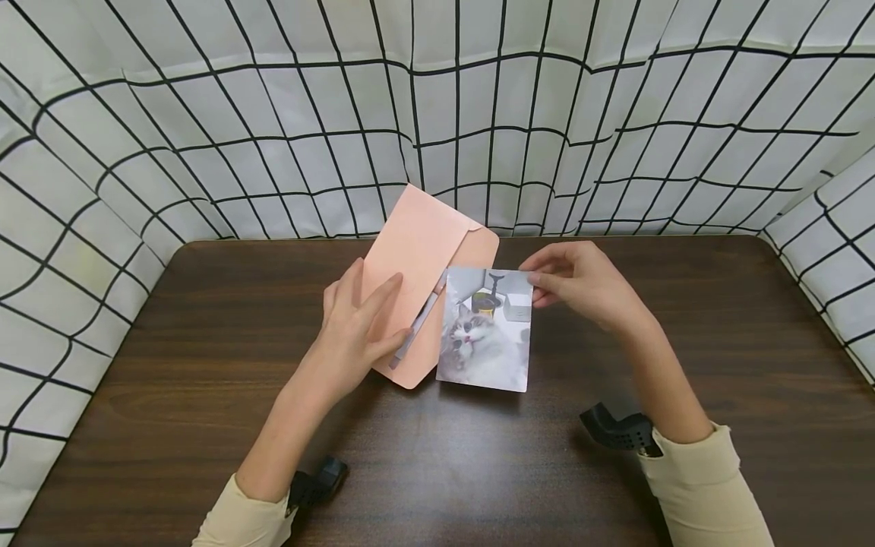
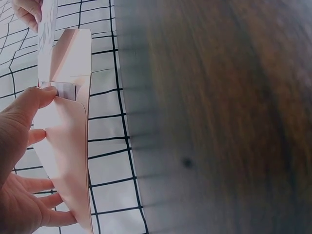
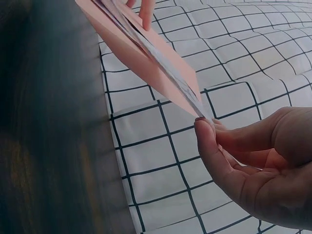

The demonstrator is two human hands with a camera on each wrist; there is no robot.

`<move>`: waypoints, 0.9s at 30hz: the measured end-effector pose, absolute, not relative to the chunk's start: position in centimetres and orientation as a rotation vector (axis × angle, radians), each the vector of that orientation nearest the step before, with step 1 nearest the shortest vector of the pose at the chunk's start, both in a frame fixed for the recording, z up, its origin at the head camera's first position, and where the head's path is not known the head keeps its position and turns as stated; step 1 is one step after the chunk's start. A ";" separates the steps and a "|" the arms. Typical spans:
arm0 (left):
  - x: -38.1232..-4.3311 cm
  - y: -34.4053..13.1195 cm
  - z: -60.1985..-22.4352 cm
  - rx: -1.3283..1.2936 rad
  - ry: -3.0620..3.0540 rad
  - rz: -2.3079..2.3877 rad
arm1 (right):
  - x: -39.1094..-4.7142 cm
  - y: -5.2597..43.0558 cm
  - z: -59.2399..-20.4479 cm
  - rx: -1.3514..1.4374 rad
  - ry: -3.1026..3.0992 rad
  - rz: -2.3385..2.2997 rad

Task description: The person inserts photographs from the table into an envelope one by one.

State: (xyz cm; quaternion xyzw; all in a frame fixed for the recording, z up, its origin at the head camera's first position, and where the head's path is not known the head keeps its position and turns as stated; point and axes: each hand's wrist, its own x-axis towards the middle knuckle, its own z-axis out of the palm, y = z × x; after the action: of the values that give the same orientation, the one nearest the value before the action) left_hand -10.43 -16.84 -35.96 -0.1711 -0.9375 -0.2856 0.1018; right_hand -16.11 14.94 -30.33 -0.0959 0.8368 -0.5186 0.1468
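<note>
A pink paper envelope [image 1: 420, 243], tilted, is held up over the table by my left hand [image 1: 349, 327]. The thumb lies at its open slit and the other fingers spread over its face and left edge. From that slit shows a strip of a greyish printed sheet [image 2: 67, 90]. My right hand [image 1: 581, 281] pinches the upper right corner of a photo card [image 1: 485, 346] between thumb and fingertips. A fluffy grey-white cat is printed on it. The card overlaps the envelope's right side in the head view; edge-on, it runs close along the envelope [image 3: 131, 56] in the right wrist view.
Beneath both hands lies a dark brown wooden table [image 1: 465, 471]. White cloth with a black grid [image 1: 437, 106] hangs behind it and along the sides. A black wrist camera [image 1: 317, 480] sits at the left cuff and another [image 1: 618, 429] at the right cuff.
</note>
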 end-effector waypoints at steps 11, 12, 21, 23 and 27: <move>-10.3 -16.7 -36.2 -0.512 -2.729 -0.825 | -16.1 14.2 -30.8 -0.289 2.424 -1.466; -10.3 -16.6 -36.1 -0.512 -2.730 -0.824 | -16.1 14.1 -30.9 -0.285 2.421 -1.471; -10.3 -16.4 -36.1 -0.501 -2.749 -0.808 | -16.3 13.4 -31.4 -0.240 2.374 -1.573; -10.3 -16.4 -36.1 -0.499 -2.749 -0.804 | -16.3 13.2 -31.6 -0.224 2.367 -1.592; -10.3 -16.3 -36.1 -0.499 -2.753 -0.807 | -16.4 13.1 -31.8 -0.198 2.353 -1.610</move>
State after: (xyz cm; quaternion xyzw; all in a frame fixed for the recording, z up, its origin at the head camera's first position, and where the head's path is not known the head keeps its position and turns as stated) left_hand -10.26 -16.34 -36.14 -0.1703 -0.9391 -0.2754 0.1147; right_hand -16.36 13.11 -31.77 -0.0687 0.8150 -0.5577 0.1415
